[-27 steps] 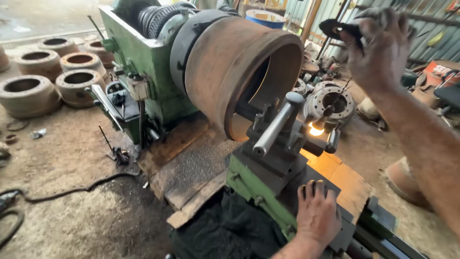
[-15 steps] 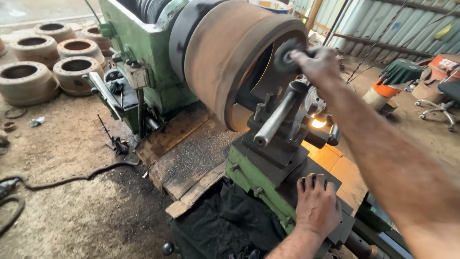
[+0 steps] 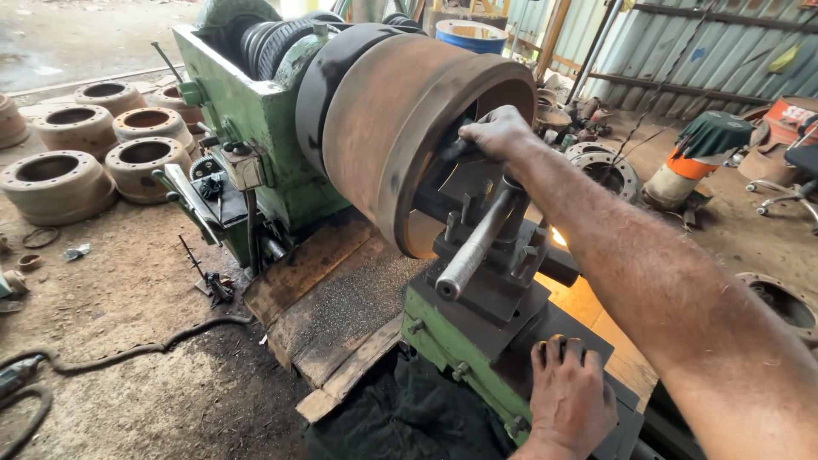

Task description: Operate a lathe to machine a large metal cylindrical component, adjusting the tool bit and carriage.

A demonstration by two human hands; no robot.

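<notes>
Lathe (image 3: 256, 128): a large green machine is seen standing on the dirt floor, with worn wooden boards (image 3: 332, 315) laid beside its base.
Brake drum (image 3: 400, 128): a big rusty drum is mounted on the lathe's spindle, its open mouth turned toward the tool post.
Spare drums (image 3: 85, 153): several rusty drums are stacked on the floor at the far left.
Tool post (image 3: 486, 255): a dark block with a steel handle (image 3: 473, 247) is set just before the drum's mouth.
Right hand (image 3: 494, 136): it is reached into the drum's mouth, the grip clenched on a dark object (image 3: 452, 152) pressed to the inner wall; its kind cannot be told.
Left hand (image 3: 571, 396): it is laid flat and released on the lathe carriage (image 3: 511, 349).
</notes>
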